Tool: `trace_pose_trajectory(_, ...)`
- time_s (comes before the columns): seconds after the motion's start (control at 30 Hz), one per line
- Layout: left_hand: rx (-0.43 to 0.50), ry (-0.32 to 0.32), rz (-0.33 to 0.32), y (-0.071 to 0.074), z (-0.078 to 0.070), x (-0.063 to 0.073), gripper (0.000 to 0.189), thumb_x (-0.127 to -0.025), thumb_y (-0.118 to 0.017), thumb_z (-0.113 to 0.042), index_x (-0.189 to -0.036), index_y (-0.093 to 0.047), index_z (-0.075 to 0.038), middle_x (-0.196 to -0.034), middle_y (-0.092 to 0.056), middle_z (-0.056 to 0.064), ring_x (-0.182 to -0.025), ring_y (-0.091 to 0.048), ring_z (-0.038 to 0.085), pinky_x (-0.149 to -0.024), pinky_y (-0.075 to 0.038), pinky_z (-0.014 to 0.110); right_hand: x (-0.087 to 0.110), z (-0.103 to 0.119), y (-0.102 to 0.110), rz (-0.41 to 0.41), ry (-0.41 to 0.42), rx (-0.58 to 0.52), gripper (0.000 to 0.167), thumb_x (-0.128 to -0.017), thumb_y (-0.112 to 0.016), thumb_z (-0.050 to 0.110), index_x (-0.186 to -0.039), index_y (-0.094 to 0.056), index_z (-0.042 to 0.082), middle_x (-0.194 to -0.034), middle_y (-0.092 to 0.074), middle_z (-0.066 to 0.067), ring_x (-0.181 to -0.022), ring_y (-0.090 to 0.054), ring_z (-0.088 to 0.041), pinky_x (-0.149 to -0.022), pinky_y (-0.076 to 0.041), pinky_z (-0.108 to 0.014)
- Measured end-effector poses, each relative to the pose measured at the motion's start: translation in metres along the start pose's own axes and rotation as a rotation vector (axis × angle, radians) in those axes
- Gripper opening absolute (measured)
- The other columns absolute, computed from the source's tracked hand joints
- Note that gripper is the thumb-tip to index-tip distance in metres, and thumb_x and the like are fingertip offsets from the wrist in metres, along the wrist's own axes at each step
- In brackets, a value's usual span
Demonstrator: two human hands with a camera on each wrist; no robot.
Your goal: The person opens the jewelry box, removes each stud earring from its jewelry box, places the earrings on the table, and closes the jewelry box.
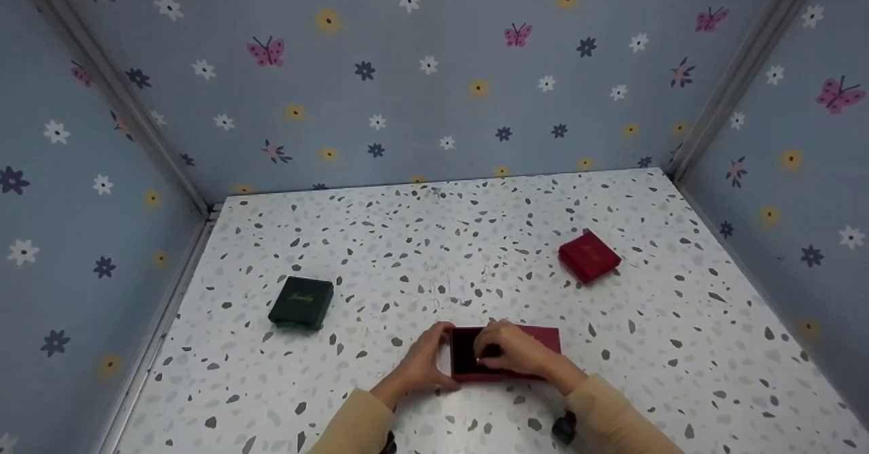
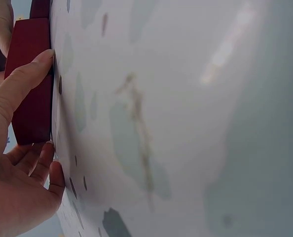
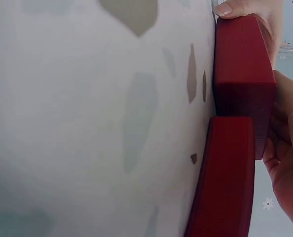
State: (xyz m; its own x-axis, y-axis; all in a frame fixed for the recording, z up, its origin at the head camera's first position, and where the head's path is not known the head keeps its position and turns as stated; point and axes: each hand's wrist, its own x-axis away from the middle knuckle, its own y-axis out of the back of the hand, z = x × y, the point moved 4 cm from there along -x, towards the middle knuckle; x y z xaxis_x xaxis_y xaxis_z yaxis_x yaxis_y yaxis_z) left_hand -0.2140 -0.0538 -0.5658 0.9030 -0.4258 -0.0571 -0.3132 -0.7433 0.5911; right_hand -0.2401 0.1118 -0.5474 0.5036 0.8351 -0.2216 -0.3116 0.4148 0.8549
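A red hinged box (image 1: 468, 377) with a dark lining lies open on the table, its lid (image 1: 548, 337) folded out to the right. My left hand (image 1: 422, 362) holds the box's left end, thumb along the near side and fingers round the far corner. Over the dark lining, my right hand (image 1: 508, 351) has its fingers curled down and pinched together. A tiny bright glint shows at those fingertips; I cannot tell what the small shiny piece is. In the right wrist view, the box wall (image 3: 242, 54) and lid (image 3: 228, 177) hide part of the right fingers.
Small thin shiny pieces, like jewellery, lie scattered on the speckled table (image 1: 380, 237) beyond the box. A dark green box (image 1: 302, 303) with gold lettering sits to the left. Another red box (image 1: 589, 257) stands at the back right. Flower-patterned walls (image 1: 407, 101) enclose three sides.
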Motion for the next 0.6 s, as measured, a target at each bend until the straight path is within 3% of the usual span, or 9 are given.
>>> trace_pose_trajectory(0.3, 0.004, -0.014, 0.003, 0.0001, -0.0006, 0.0012, 0.085, -0.050, -0.085, -0.016, -0.120, -0.038, -0.010, -0.104, -0.048, -0.001, -0.097, -0.045, 0.019, -0.089, -0.036, 0.035, 0.0009, -0.0015, 0.0020, -0.004, -0.134, -0.035, 0.008, -0.076, -0.065, 0.017, -0.084, -0.067, 0.014, -0.080, -0.060, 0.010, -0.077, -0.052, -0.005, -0.072, -0.043, -0.024)
trace_pose_trajectory(0.6, 0.004, 0.016, 0.001, 0.0003, -0.0012, 0.0020, 0.088, -0.049, -0.084, -0.015, -0.123, -0.037, -0.010, -0.106, -0.048, 0.001, -0.099, -0.045, 0.019, -0.090, -0.036, 0.037, -0.0018, -0.0020, 0.0036, 0.000, -0.181, -0.106, 0.010, -0.078, -0.065, 0.013, -0.087, -0.066, 0.012, -0.082, -0.061, 0.008, -0.077, -0.054, -0.006, -0.071, -0.045, -0.023)
